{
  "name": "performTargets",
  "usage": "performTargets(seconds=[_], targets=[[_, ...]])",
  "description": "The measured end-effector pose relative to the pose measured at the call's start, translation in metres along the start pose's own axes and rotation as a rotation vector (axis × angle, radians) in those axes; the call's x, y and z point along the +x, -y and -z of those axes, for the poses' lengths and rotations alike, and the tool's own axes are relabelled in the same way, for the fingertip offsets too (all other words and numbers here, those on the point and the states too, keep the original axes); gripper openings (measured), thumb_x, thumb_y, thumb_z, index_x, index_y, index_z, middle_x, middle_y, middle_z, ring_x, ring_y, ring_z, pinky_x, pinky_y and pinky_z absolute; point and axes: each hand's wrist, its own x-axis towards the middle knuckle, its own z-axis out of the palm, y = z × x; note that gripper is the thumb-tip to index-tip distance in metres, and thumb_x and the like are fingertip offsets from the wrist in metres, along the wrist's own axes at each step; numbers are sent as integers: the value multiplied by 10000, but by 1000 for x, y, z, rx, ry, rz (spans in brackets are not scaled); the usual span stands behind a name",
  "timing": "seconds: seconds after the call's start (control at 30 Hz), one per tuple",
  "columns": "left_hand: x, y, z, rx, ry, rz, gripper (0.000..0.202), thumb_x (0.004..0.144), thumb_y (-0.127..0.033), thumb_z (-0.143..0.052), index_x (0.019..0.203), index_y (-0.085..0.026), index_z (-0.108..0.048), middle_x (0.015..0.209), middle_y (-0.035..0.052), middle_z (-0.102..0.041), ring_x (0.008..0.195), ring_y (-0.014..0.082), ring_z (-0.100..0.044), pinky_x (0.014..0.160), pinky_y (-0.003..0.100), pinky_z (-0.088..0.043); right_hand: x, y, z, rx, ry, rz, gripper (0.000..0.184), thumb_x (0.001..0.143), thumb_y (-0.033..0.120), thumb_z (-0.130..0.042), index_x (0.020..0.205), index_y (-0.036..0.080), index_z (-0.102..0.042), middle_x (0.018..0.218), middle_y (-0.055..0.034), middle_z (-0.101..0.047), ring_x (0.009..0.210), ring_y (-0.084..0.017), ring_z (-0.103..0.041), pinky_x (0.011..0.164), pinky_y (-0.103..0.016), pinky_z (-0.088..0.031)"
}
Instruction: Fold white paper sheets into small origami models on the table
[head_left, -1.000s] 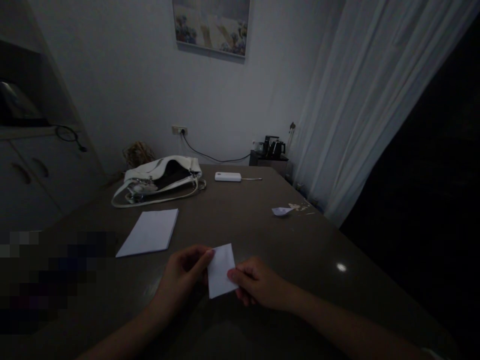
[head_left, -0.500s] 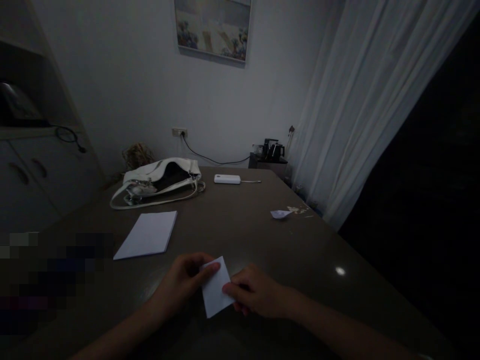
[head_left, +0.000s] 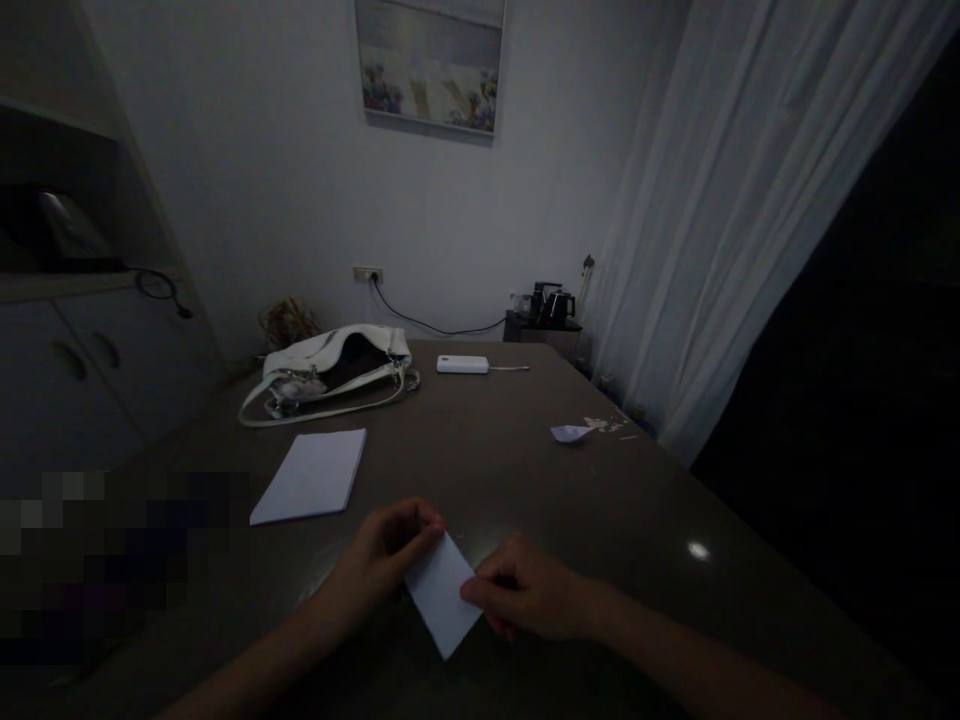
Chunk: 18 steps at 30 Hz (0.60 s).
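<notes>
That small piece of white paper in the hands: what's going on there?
A person's left hand pinches a small, four-cornered piece of white paper near its top, while their right hand holds its right side, over a glossy, dark brown table. Beyond the left hand lies a flat, white stack of paper; farther right sits a small, pointed white paper shape.

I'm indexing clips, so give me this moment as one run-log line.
left hand: pinching small white paper at top | right hand: pinching it at right | table: white paper stack, folded paper piece, white handbag
</notes>
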Motion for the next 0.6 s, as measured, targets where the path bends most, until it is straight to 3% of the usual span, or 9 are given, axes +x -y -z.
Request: performTargets(seconds=[0.17, 0.33, 0.47, 0.6], targets=[[2, 4, 1, 26, -110, -38, 242, 774, -411, -547, 734, -172, -531, 654, -18, -507, 634, 148, -500, 553, 215, -396, 4, -1, 2, -132, -278, 105, 382, 893, 325, -422, 558, 145, -459, 492, 45, -419, 454, -57, -385, 469, -182, -275], [-1, 3, -3, 40, -134, -56, 250, 787, -422, -516, 752, -175, -508, 649, -25, -471, 616, 141, -472, 537, 215, -382, 3, 1, 2, -129, -241, 136, 382, 905, 319, -388, 571, 148, -464, 506, 35, -448, 462, -65, -410, 480, -185, -286], [-5, -1, -8, 105, -75, -57, 234, 805, -406, -495, 765, -175, -507, 657, -18, -488, 621, 146, -485, 539, 224, -388, 4, -1, -4, -176, -234, 136, 301, 883, 276, -419, 627, 144, -507, 538, 37, -453, 482, -65, -405, 481, -181, -276], [-11, -2, -18, 167, 80, -79, 215, 816, -369, -491, 767, -164, -533, 695, 11, -554, 668, 159, -527, 581, 237, -403, 5, -3, -12, -210, -310, 172, 239, 852, 251, -464, 643, 144, -508, 555, 48, -416, 509, -64, -384, 491, -185, -260]])
